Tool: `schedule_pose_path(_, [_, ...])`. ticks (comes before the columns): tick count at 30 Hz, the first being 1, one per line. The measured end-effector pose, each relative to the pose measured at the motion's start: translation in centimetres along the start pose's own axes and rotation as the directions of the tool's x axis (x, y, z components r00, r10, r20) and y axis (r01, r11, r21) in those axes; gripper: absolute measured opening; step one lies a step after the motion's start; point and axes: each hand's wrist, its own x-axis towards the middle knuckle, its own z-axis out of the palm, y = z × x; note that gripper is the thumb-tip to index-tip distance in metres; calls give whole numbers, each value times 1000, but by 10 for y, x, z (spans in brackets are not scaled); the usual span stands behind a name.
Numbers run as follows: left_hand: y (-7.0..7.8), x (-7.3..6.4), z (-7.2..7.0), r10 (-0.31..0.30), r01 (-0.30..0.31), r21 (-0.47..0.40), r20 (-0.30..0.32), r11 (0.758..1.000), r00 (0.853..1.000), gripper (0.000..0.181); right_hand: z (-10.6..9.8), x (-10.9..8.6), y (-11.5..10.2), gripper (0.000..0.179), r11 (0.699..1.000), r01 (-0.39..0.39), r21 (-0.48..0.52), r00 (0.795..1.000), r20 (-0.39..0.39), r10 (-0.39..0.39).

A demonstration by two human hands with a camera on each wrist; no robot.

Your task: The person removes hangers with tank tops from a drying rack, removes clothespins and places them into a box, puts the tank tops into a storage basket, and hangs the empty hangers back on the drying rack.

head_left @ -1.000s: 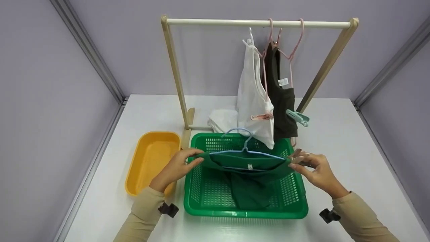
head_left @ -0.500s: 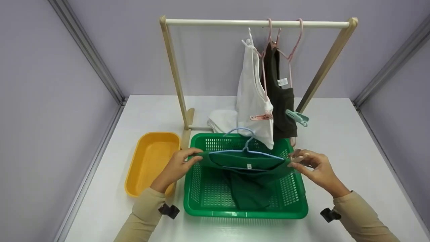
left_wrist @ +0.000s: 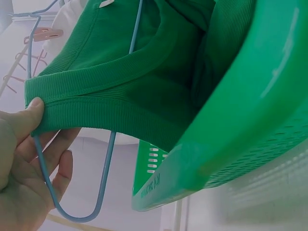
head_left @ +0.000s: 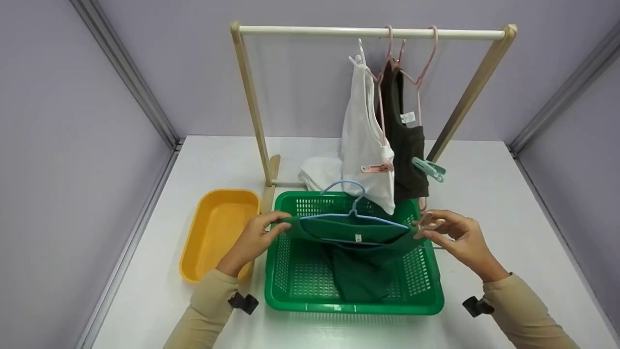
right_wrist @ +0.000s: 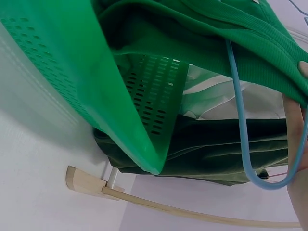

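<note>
A green tank top (head_left: pixel 358 232) hangs over the green basket (head_left: pixel 353 308) with a blue clothes hanger (head_left: pixel 353 213) threaded through its shoulders. My left hand (head_left: pixel 252 242) pinches its left shoulder strap between thumb and fingers; in the left wrist view the hanger's rounded end (left_wrist: pixel 82 217) sticks out below the strap. At the other shoulder my right hand (head_left: pixel 462 240) pinches a pale pink clothespin (head_left: pixel 428 224) against the strap. In the right wrist view only part of that hand (right_wrist: pixel 296 139) shows beside the hanger end, and the clothespin is out of sight.
Behind the basket stands a rack with a white rail (head_left: pixel 315 31). A white top (head_left: pixel 361 131) and a dark brown top (head_left: pixel 407 145) hang there on hangers, with a pink clothespin (head_left: pixel 377 168) and a mint clothespin (head_left: pixel 428 168). A yellow tray (head_left: pixel 220 232) lies left.
My right hand has shifted slightly up and right, and the clothespin's handles now show more plainly. The tank top and hanger have risen slightly; my left hand has barely moved.
</note>
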Motion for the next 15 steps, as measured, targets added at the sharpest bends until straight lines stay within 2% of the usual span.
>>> schedule_pose_path(9, [-2, 0, -1, 10, -10, 20, -1, 1000, 1000, 25, 1, 0, -3, 44, 1000, -14, -15, 1000, -27, 13])
schedule_pose_path(15, [-2, 1, 0, 16, -16, 22, 3, 1000, 1000, 24, -1, 1, -7, 37, 999, -31, -42, 999, 21, 32])
